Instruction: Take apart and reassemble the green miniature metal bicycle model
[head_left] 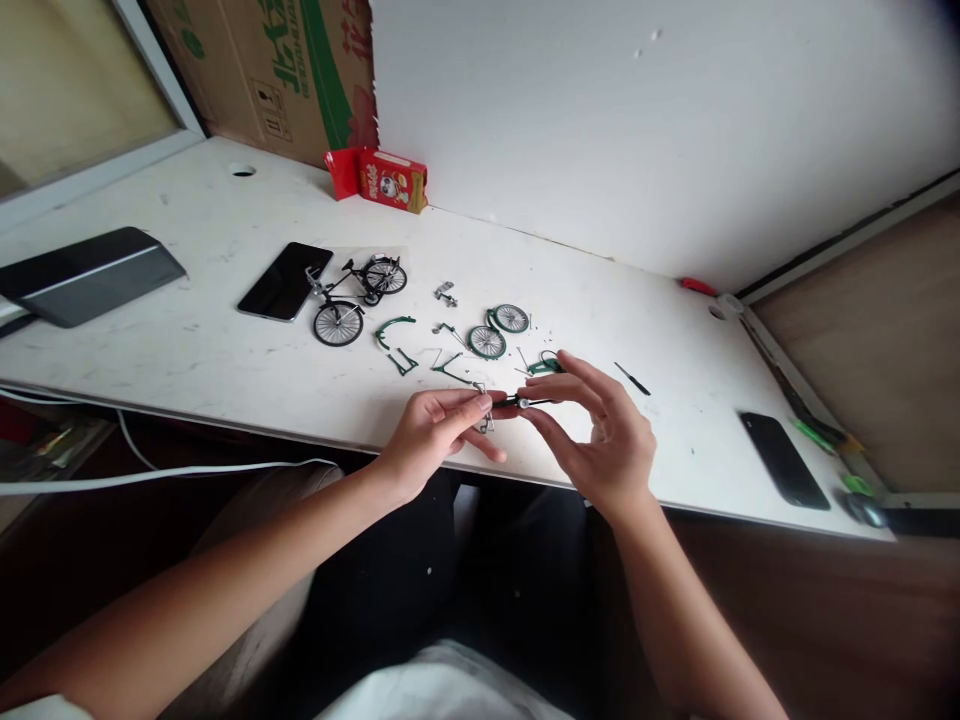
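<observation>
Above the front edge of the table, my left hand [435,425] pinches a small model bicycle handlebar assembly [485,420] between thumb and fingers. Silver bars stick out beside the thumb, and a dark stem with a round silver piece [523,402] points right. My right hand [611,435] closes its thumb and index finger around that right end. Just beyond the hands lie a green frame piece [450,370], a green part with a dark loop [545,366], two green-rimmed wheels [487,341] and green fender pieces [384,332].
A black model bicycle [352,300] stands beside a dark tablet [281,285]. Silver parts [445,293] lie behind the wheels. A small screwdriver [632,378] and a black phone [784,460] are at right. A red box [391,181] stands against the wall.
</observation>
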